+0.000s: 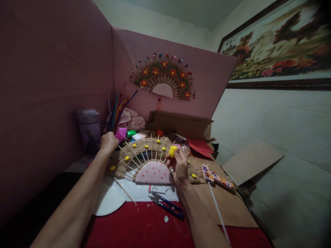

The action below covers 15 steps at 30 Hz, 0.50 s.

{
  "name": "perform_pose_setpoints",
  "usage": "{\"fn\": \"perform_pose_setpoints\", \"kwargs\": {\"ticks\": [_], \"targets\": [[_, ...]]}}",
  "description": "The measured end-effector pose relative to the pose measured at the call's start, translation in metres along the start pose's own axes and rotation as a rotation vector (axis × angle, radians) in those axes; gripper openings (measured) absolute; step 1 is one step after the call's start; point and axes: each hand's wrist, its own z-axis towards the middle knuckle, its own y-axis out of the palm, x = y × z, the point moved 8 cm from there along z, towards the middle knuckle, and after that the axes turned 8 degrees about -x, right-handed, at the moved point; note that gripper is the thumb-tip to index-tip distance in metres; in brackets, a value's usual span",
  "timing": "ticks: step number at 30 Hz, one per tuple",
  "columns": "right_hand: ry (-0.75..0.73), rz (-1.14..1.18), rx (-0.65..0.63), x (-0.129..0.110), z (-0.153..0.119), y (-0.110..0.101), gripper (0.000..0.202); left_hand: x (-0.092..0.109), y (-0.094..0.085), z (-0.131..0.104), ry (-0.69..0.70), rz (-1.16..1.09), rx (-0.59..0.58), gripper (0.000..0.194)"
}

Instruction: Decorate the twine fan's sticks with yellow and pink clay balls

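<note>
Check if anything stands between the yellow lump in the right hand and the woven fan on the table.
Nothing visible does. The right hand holds the yellow lump in front of the woven fan; the snips lie nearer the wearer. Depth of that gap: can't tell from one view.

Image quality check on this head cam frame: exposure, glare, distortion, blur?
Head view: dim overall, darkest at the left edge and upper right corner; soft highlight on the tiled wall, no harsh glare. Head view: wide-lens stretch, forearms look elongated toward the lower edge. Head view: scissors fairly crisp; small items behind the fan too murky to identify.
</note>
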Motion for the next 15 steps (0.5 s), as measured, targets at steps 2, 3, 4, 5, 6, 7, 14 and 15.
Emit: {"fn": "perform_pose_setpoints", "kwargs": {"ticks": [2,3,4,5,6,7,14,15], "targets": [[0.017,0.055,-0.053,0.001,0.000,0.005,0.041,0.006,-0.003,-0.007,0.006,0.060,0.010,0.028],[0.022,0.054,-0.068,0.001,0.000,0.007,0.039,0.011,-0.008,-0.012,0.017,0.087,0.043,0.028],[0.022,0.038,-0.077,0.001,-0.001,0.008,0.037,0.018,-0.014,-0.018,0.038,0.109,0.096,0.028],[0.012,0.006,-0.082,0.000,-0.001,0.009,0.036,0.028,-0.022,-0.024,0.079,0.126,0.161,0.028],[-0.009,-0.039,-0.089,-0.001,-0.001,0.011,0.035,0.038,-0.031,-0.032,0.121,0.126,0.229,0.029],[-0.041,-0.088,-0.094,-0.003,-0.002,0.012,0.034,0.048,-0.038,-0.039,0.168,0.109,0.277,0.030],[-0.088,-0.173,-0.115,-0.006,-0.008,0.018,0.032,0.102,-0.028,-0.077,0.408,-0.329,0.142,0.023],[-0.084,-0.151,-0.092,-0.006,-0.008,0.016,0.033,0.113,-0.018,-0.088,0.481,-0.404,0.071,0.021]]}}
